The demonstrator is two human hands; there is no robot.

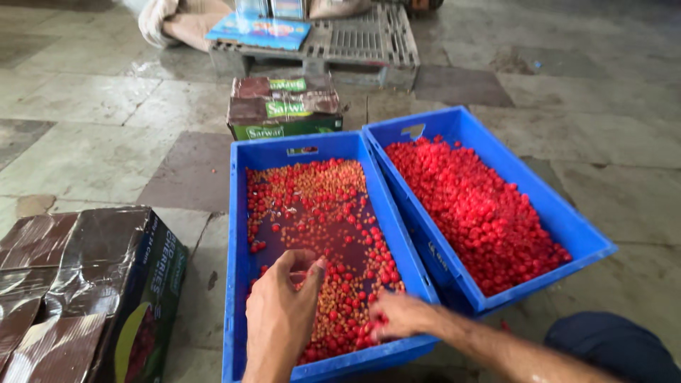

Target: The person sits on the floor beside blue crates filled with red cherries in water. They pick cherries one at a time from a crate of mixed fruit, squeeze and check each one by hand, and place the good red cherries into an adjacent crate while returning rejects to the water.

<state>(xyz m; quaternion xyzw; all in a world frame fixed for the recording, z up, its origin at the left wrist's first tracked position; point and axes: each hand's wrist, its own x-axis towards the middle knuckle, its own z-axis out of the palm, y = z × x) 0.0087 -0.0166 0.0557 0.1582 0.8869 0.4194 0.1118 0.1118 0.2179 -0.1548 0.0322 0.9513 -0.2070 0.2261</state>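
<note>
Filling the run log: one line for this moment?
left hand: pinching a red fruit | right hand: among fruit | left crate: fruit mixed with pits | right crate: red fruit

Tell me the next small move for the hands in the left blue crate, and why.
Probably the right hand should close on a few red cherries under its fingertips and lift them toward the right blue crate, which holds only red ones. The left blue crate holds red cherries mixed with brownish bits in liquid. The left hand hovers pinched above them.
</note>
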